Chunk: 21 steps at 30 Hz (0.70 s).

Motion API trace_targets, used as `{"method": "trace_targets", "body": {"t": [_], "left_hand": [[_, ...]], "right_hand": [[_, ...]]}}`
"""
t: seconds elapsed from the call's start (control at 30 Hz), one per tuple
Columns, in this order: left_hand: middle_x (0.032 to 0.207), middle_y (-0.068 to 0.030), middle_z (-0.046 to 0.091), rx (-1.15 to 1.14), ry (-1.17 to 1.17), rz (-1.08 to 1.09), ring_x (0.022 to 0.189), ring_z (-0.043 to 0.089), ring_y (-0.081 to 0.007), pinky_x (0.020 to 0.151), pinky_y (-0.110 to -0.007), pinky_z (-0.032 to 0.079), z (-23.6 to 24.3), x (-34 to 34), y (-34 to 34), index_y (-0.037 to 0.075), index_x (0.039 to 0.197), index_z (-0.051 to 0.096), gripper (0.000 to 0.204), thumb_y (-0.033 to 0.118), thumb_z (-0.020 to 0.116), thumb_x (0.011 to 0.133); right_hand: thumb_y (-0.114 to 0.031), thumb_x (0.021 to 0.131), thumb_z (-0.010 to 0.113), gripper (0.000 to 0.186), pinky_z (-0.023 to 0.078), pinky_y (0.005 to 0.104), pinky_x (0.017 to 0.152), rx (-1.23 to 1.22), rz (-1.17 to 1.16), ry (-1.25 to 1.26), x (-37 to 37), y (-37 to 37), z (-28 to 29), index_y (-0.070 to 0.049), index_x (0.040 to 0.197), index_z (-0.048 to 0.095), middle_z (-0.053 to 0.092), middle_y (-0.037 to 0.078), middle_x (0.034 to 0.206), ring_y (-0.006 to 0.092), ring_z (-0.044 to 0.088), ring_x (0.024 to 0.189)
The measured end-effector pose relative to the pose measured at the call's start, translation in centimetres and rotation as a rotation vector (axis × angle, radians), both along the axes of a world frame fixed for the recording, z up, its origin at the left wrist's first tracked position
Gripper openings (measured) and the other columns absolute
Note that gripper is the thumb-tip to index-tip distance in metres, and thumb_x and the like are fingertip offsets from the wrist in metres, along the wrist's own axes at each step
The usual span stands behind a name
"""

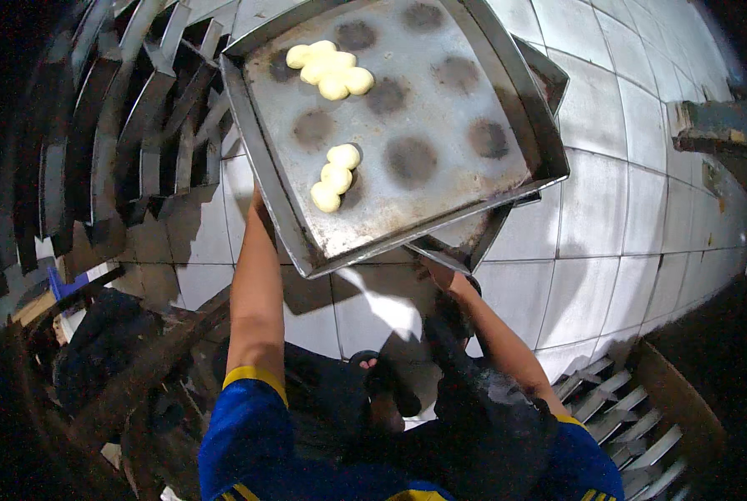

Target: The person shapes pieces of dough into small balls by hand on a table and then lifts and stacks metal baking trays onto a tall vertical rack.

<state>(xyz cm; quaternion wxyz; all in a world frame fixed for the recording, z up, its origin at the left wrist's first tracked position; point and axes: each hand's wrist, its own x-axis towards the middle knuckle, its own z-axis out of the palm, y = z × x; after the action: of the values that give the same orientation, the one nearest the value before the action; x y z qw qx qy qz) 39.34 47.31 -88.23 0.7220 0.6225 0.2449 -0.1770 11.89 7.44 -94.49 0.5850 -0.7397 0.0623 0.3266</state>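
A square metal baking tray (407, 204) with dark round stains is held out in front of me, tilted. On it lie two clusters of pale yellow dough balls: a larger cluster (330, 68) toward the far left and a three-ball row (336, 178) nearer me. Beneath it, turned at an angle, a second baking tray (472, 238) shows at the near and right edges. My left hand (259, 200) reaches under the upper tray's left side, its fingers hidden behind the wall. With my right hand (442, 274) I grip the near corner of the lower tray, fingertips out of sight.
Stacked metal trays (98, 117) with angled edges stand at the left. White floor tiles (595, 200) run below and to the right. More metal slats (632, 426) are at the lower right, beside a brown panel (682, 392). A wooden beam (152, 359) crosses the lower left.
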Motion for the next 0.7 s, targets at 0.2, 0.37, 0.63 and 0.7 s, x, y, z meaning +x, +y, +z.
{"method": "trace_targets", "body": {"t": [0.2, 0.37, 0.63, 0.7], "left_hand": [[0.15, -0.0127, 0.047, 0.063, -0.032, -0.119, 0.133, 0.048, -0.0286, 0.109, -0.042, 0.042, 0.7, 2.9, -1.5, 0.014, 0.156, 0.029, 0.064, 0.033, 0.056, 0.102], [0.149, -0.0119, 0.048, 0.101, -0.038, -0.286, 0.131, 0.05, -0.0275, 0.108, -0.041, 0.044, 1.5, 6.4, -1.4, 0.012, 0.154, 0.033, 0.062, 0.03, 0.058, 0.101], [0.148, -0.0105, 0.05, 0.183, -0.11, -0.375, 0.128, 0.053, -0.0257, 0.105, -0.04, 0.047, -2.0, 1.9, 1.0, 0.008, 0.152, 0.039, 0.059, 0.026, 0.061, 0.1], [0.147, -0.0102, 0.05, 0.234, -0.195, -0.347, 0.127, 0.054, -0.0252, 0.104, -0.04, 0.047, -3.8, -1.8, 1.9, 0.007, 0.151, 0.041, 0.058, 0.025, 0.062, 0.1]], "right_hand": [[-0.031, 0.108, 0.047, 0.037, 0.056, 0.0386, 0.082, 0.098, -0.053, -0.057, 0.2, 0.3, -3.0, 0.0, 0.116, 0.065, 0.071, 0.015, 0.108, 0.0242, 0.069, 0.091], [-0.031, 0.108, 0.046, 0.036, 0.056, 0.038, 0.081, 0.247, -0.114, -0.069, 3.5, 2.9, -5.0, 0.0, 0.115, 0.064, 0.07, 0.014, 0.107, 0.0217, 0.068, 0.091], [-0.022, 0.101, 0.052, 0.03, 0.058, 0.0387, 0.081, -0.119, -0.07, -0.226, 6.8, -3.9, 1.5, -0.003, 0.12, 0.066, 0.074, 0.013, 0.104, 0.0235, 0.072, 0.09], [-0.037, 0.103, 0.049, 0.041, 0.057, 0.0383, 0.079, -0.07, -0.412, 0.01, 6.9, -10.4, 3.6, -0.005, 0.123, 0.064, 0.074, 0.014, 0.105, 0.0221, 0.071, 0.086]]}}
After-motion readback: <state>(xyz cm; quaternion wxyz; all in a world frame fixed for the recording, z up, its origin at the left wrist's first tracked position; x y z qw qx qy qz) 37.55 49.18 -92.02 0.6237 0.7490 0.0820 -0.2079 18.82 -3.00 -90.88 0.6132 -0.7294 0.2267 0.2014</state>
